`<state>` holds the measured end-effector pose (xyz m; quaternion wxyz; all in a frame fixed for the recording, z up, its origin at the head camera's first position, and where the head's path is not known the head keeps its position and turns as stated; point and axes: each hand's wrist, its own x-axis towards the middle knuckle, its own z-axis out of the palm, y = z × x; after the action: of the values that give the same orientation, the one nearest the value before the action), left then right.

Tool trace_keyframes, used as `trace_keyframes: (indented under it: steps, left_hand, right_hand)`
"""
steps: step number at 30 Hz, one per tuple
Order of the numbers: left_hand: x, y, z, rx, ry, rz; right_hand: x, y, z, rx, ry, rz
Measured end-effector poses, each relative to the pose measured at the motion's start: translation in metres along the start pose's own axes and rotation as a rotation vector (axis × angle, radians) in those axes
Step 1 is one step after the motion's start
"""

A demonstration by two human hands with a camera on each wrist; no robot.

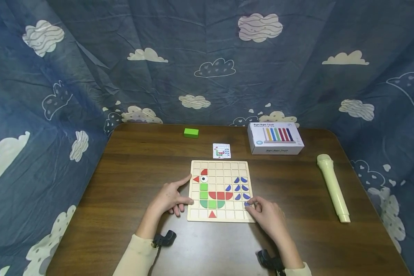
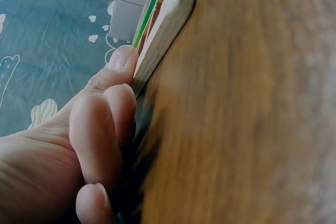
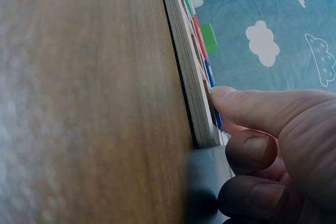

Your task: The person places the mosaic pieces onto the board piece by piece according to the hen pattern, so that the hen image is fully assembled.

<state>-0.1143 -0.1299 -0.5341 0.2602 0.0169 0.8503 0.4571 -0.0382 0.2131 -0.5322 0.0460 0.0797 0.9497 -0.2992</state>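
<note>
A wooden grid board (image 1: 232,215) lies on the table with flat coloured pieces set in its squares. Red and green pieces, with a round eye piece (image 1: 204,179), form a bird shape on the left; several blue curved pieces (image 1: 243,179) stand in the right columns. My left hand (image 1: 168,197) rests at the board's left edge, thumb and index finger stretched out, the other fingers curled. With thumb and index finger, my right hand (image 1: 270,216) pinches a blue curved piece (image 1: 246,204) at the lower right squares. The right fingertips partly cover that piece.
A small picture card (image 1: 221,151) lies just behind the board, showing a similar pattern. Farther back are a green block (image 1: 191,133) and a white box (image 1: 276,138). A pale yellow stick-shaped object (image 1: 333,188) lies at the right.
</note>
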Motion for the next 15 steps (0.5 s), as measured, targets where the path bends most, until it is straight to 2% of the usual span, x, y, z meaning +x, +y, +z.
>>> trace_keyframes:
  steps: [6, 15]
  left_hand:
    - [0.0009, 0.0005, -0.0015, -0.002, -0.007, 0.001]
    - [0.0000, 0.0034, -0.0019, 0.013, 0.005, -0.019]
  right_hand:
    - [0.0005, -0.0008, 0.0015, 0.001, 0.020, -0.007]
    - [0.0028, -0.0002, 0.0022, -0.001, 0.003, -0.005]
